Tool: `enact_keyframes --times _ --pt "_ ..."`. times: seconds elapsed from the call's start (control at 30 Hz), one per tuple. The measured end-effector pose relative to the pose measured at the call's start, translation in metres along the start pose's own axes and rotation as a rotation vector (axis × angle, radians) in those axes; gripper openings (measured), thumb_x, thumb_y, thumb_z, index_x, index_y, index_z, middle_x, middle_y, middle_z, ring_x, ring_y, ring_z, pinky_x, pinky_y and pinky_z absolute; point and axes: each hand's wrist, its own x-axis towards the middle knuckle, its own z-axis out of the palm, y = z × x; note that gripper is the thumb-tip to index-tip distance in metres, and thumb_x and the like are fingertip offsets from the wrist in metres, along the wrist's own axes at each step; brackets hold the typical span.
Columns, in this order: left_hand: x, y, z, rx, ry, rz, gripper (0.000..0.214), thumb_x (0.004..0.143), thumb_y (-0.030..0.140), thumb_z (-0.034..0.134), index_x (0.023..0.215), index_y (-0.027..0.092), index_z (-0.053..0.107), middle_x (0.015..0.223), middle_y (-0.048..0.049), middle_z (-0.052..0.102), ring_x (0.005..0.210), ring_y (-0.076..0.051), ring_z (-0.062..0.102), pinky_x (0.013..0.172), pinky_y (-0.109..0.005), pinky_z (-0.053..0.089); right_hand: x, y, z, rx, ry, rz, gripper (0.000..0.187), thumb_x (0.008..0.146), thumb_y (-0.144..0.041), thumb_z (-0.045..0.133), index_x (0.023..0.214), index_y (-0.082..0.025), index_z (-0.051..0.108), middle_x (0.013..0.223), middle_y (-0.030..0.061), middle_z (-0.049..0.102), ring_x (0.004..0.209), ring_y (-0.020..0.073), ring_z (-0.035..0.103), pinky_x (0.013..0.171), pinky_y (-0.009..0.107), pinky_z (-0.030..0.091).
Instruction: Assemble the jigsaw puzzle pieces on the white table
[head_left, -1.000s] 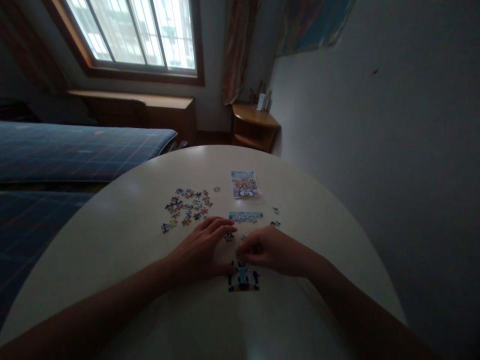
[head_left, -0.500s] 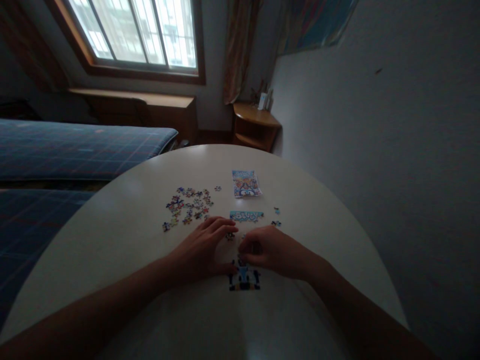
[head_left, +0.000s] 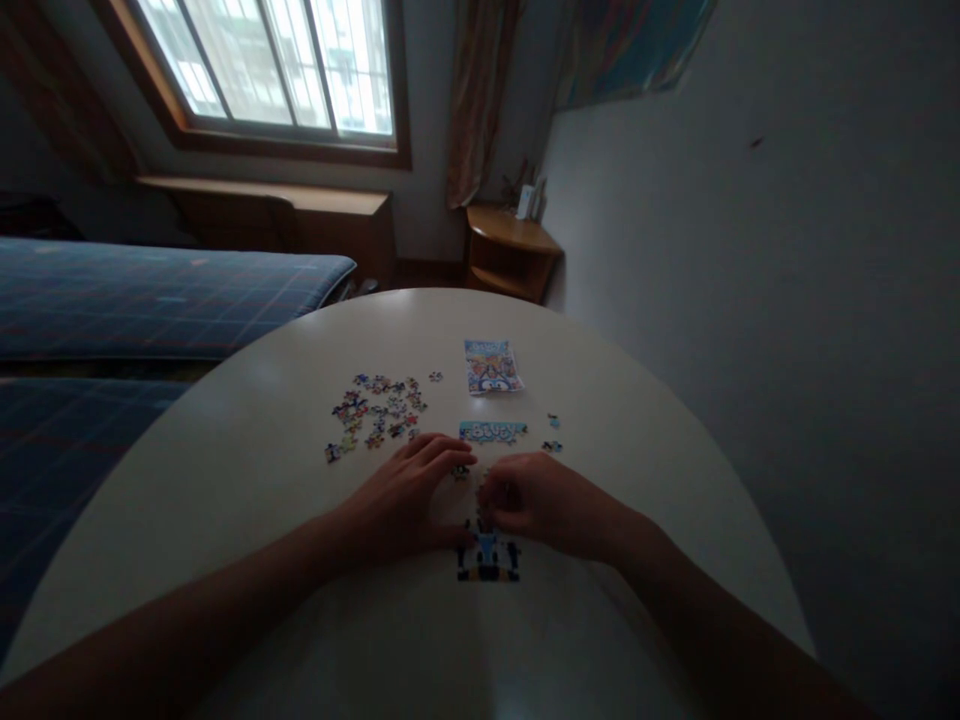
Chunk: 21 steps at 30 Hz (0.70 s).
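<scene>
Near me on the table lies a joined puzzle section (head_left: 488, 562) in blue, white and black. My left hand (head_left: 416, 492) is open, thumb apart from the fingers; the thumb tip rests at the section's upper left edge. Its fingertips reach over a small puzzle piece (head_left: 460, 472). My right hand (head_left: 536, 498) is closed in a pinch just above the section, at a puzzle piece (head_left: 482, 512) mostly hidden by the fingers. Beyond both hands lies a joined puzzle strip lettered "Bluey" (head_left: 493, 431).
Loose puzzle pieces (head_left: 379, 408) lie spread to the left on the round white table (head_left: 637, 600). Two small groups of pieces (head_left: 553, 446) are at the right. A printed picture sheet (head_left: 491, 368) lies farther back. A bed (head_left: 150, 300) stands left of the table.
My right hand has shifted very slightly at the upper edge of the puzzle section, still pinched. My left hand keeps its place.
</scene>
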Motion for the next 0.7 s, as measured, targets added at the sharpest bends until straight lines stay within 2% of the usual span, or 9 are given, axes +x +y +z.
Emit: enact_keyframes --times 0.17,0.4,0.7 --pt "-0.001 -0.003 0.001 -0.014 -0.006 0.001 0.069 0.070 0.041 0.083 0.129 0.025 0.053 0.133 -0.0090 0.058 0.125 -0.031 0.050 0.106 -0.049 0.042 -0.002 0.002 -0.010 -0.048 0.005 -0.019 0.008 0.082 -0.015 0.067 0.086 -0.018 0.073 0.069 -0.0016 0.065 0.058 0.0091 0.055 0.058 0.020 0.039" --pt "-0.001 0.000 0.002 0.007 -0.006 -0.012 0.061 0.074 0.042 0.080 0.126 0.024 0.054 0.130 -0.0086 0.059 0.122 -0.030 0.051 0.106 -0.049 0.042 0.000 0.014 -0.013 -0.146 0.069 -0.083 0.016 0.084 -0.017 0.067 0.095 -0.023 0.077 0.083 0.0023 0.069 0.073 0.0128 0.062 0.071 0.024 0.046" --pt "-0.002 0.002 0.006 0.026 0.032 -0.044 0.060 0.073 0.043 0.081 0.124 0.023 0.056 0.129 -0.0082 0.060 0.122 -0.030 0.051 0.105 -0.048 0.043 0.002 0.021 -0.010 -0.176 0.051 -0.121 0.014 0.087 -0.016 0.064 0.088 -0.022 0.077 0.087 0.0025 0.069 0.074 0.0122 0.063 0.070 0.024 0.046"
